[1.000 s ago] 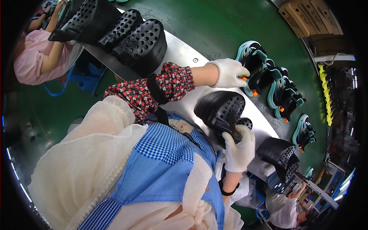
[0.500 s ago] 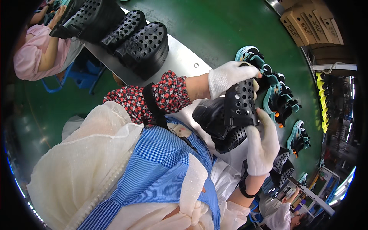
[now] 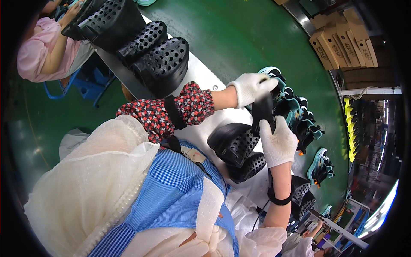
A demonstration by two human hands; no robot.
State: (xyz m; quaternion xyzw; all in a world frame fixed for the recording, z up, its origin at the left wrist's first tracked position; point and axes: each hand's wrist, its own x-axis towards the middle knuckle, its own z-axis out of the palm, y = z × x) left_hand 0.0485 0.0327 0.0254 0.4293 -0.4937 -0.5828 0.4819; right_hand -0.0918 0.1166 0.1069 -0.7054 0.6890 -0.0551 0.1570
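Observation:
Between my gloved hands is a black perforated plastic shoe insert (image 3: 262,110), now turned so that few of its holes show. My left hand (image 3: 253,89), closed, has its upper end, with the fingertips slightly blurred. Lower down, my right hand (image 3: 279,143) grips the other end, thumb and fingers around it. Just below and left of the held piece, a nested stack of similar black inserts (image 3: 233,143) lies on the pale metal bench (image 3: 203,83). A smaller stack of black inserts (image 3: 248,168) rests against it.
More stacks of black inserts (image 3: 160,64) stand at the bench's upper left. Black-and-turquoise sneakers (image 3: 320,167) line the green surface (image 3: 222,38) to the right. A person in pink (image 3: 47,51) sits upper left near a blue stool (image 3: 92,83). Cardboard boxes (image 3: 342,45) are upper right.
Both hands have turned the insert, so its holed face no longer shows plainly. My right hand has moved up and left; my left hand has shifted slightly left.

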